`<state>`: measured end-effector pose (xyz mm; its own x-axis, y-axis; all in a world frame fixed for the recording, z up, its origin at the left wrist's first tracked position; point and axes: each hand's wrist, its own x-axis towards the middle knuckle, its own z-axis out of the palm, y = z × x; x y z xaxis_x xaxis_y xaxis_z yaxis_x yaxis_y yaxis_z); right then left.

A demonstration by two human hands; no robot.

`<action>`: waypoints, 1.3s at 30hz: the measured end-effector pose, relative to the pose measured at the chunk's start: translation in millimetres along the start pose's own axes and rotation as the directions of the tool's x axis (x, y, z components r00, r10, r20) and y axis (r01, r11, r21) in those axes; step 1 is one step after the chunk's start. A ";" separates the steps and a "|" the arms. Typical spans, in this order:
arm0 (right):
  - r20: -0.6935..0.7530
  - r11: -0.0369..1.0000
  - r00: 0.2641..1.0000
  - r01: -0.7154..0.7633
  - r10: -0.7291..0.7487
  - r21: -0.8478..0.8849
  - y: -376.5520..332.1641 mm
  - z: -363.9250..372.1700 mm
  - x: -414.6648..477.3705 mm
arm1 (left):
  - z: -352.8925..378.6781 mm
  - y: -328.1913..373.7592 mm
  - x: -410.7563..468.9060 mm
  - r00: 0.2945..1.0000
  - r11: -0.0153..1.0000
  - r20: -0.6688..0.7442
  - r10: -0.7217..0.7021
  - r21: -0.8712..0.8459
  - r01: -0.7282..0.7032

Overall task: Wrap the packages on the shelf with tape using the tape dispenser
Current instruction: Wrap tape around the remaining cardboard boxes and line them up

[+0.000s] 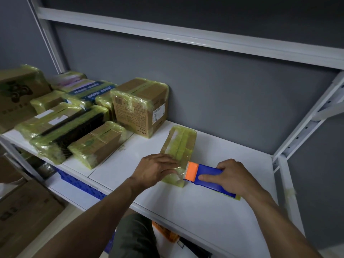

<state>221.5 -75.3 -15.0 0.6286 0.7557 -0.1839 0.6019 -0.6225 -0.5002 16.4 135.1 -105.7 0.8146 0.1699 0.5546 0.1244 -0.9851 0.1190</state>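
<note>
Head view.
- Flat package (179, 144): near the front edge of the shelf (232, 146), yellowish tape over it.
- Left hand (156, 170): fingers flat on its near end, likely pinning it against the pull.
- Right hand (232, 177): curled round the blue tape dispenser (206, 174), orange cutter end at the package's near end.
- Wrapped packages (83, 118): grouped at the shelf's left end, apparently finished.

The white shelf (214, 211) carries a flat package (183, 144) near its middle, a tape dispenser (208, 168) touching its near end at 5 o'clock, a cube-shaped carton (139, 107) at 11 o'clock, and a huddle of parcels (74, 131) (all wrapped in yellowish tape) at 9 o'clock.
</note>
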 end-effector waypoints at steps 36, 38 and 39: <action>0.060 0.996 0.998 0.000 -0.005 0.084 18.1 2.3 -28.9 | 5.3 7.2 -9.0 0.982 0.939 0.135 -0.129 -0.301 0.165; 0.072 0.996 0.997 -0.001 -0.006 0.087 19.9 3.1 -31.2 | 6.5 6.6 -9.8 0.984 0.941 0.129 -0.120 -0.302 0.155; 0.082 0.996 0.997 -0.009 0.002 0.091 22.7 2.8 -32.8 | 7.8 6.7 -10.9 0.985 0.942 0.122 -0.119 -0.301 0.151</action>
<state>213.2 -113.6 -22.7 0.5870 0.7688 -0.2536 0.5486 -0.6081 -0.5738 12.8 126.4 -117.3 0.8568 0.2812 0.4322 0.0697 -0.8937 0.4432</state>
